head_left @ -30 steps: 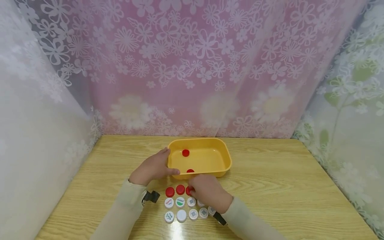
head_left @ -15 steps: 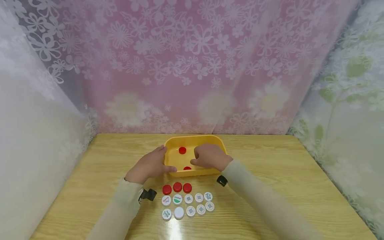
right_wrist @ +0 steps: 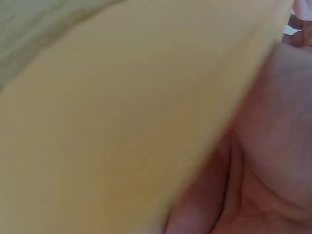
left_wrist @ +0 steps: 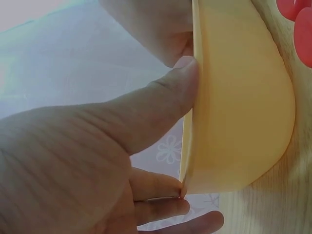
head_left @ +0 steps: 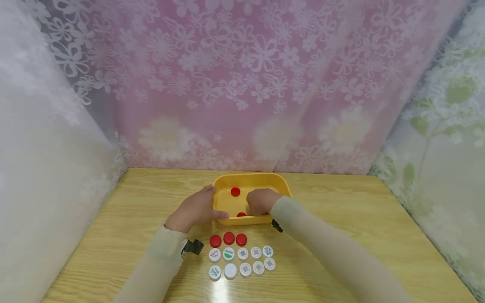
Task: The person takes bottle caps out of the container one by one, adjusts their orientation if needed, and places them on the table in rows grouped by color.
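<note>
A yellow plastic basin [head_left: 280, 180] stands at the back of the table, with one red bottle cap [head_left: 235, 192] on its floor and another red cap [head_left: 241, 214] partly hidden behind the near wall. My left hand [head_left: 195, 210] holds the basin's left end, thumb on the near rim and the other fingers at the left side. In the left wrist view the thumb [left_wrist: 183, 80] lies over the rim. My right hand [head_left: 261, 201] reaches down inside the basin with bent fingers. Its fingertips are hidden, so whether they hold a cap does not show.
In front of the basin lies a row of red caps [head_left: 229, 238]. Below it come two rows of white caps [head_left: 245, 269], some printed. A pink floral curtain [head_left: 242, 105] hangs behind the wooden table [head_left: 341, 235].
My right hand has moved from the right end of the red row over the near rim, then lower into the basin. The left hand stays on the basin.
</note>
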Tool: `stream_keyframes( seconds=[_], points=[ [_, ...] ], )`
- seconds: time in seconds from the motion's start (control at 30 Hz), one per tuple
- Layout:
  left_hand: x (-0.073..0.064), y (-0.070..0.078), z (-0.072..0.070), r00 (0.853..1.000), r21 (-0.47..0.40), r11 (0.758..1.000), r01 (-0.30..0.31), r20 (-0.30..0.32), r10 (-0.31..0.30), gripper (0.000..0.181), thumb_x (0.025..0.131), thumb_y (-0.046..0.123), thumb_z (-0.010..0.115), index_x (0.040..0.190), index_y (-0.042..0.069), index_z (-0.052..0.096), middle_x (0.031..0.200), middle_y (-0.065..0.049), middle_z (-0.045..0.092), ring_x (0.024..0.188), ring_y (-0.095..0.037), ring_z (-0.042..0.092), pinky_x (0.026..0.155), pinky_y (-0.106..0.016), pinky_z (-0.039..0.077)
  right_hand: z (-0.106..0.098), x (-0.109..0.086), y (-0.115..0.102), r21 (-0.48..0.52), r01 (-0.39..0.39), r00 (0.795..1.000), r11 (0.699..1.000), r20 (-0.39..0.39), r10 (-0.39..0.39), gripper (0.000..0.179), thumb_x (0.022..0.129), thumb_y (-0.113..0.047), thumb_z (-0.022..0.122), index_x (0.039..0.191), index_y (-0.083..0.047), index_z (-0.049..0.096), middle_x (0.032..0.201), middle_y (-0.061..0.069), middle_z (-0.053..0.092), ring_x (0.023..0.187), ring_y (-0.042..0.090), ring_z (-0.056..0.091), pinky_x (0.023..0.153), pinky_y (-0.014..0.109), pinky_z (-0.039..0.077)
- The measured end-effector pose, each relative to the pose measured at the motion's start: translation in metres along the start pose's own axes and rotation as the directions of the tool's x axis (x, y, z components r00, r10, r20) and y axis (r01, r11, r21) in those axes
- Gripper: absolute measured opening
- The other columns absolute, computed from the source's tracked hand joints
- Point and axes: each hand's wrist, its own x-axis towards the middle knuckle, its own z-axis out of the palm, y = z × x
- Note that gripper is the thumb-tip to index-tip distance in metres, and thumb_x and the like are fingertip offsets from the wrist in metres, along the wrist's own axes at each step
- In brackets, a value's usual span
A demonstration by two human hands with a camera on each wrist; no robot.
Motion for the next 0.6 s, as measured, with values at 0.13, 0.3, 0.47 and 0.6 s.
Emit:
stream_keyframes(
  seconds=[0.13,0.3,0.47,0.6],
  points=[
    [0.000,0.001,0.001,1.000,-0.006,1.000,0.005,-0.004,-0.005,0.101,0.083,0.049,0.085,0.160,0.005,0.037,0.165,-0.013,0.036,0.143,-0.035,0.046,0.117,-0.053,0.039,0.007,0.004,0.003,-0.014,0.051,0.998,0.999,-0.033,-0.052,0.018,0.099,-0.017,0.063,0.082,-0.014,0.068,0.079,0.001,0.061,0.072,0.019,0.055,0.074,0.032,0.049],
    [0.002,0.003,0.001,1.000,0.014,1.000,0.004,-0.011,-0.004,0.100,0.083,0.050,0.085,0.160,0.005,0.038,0.164,-0.013,0.037,0.141,-0.035,0.048,0.115,-0.053,0.041,-0.002,0.003,0.006,0.169,0.022,0.999,0.985,0.039,-0.029,0.021,0.096,-0.034,0.071,0.087,-0.015,0.067,0.076,0.002,0.060,0.068,0.019,0.057,0.067,0.030,0.052],
    [0.001,0.001,-0.002,1.000,0.029,1.000,0.012,-0.021,-0.012,0.101,0.082,0.052,0.085,0.159,0.005,0.039,0.163,-0.014,0.039,0.139,-0.035,0.050,0.114,-0.054,0.042,-0.011,0.010,-0.011,0.279,-0.037,0.995,0.960,0.103,0.008,0.041,0.090,-0.056,0.074,0.095,-0.015,0.068,0.075,0.001,0.061,0.067,0.019,0.059,0.061,0.029,0.051],
    [-0.002,-0.001,-0.001,1.000,0.032,0.999,0.021,-0.004,-0.020,0.104,0.082,0.052,0.084,0.159,0.001,0.036,0.164,-0.016,0.038,0.144,-0.038,0.044,0.116,-0.054,0.039,-0.003,0.017,-0.027,0.195,0.027,1.000,0.980,0.004,-0.029,0.036,0.088,-0.049,0.079,0.095,-0.014,0.072,0.070,0.000,0.060,0.065,0.017,0.058,0.066,0.027,0.050]
  ],
)
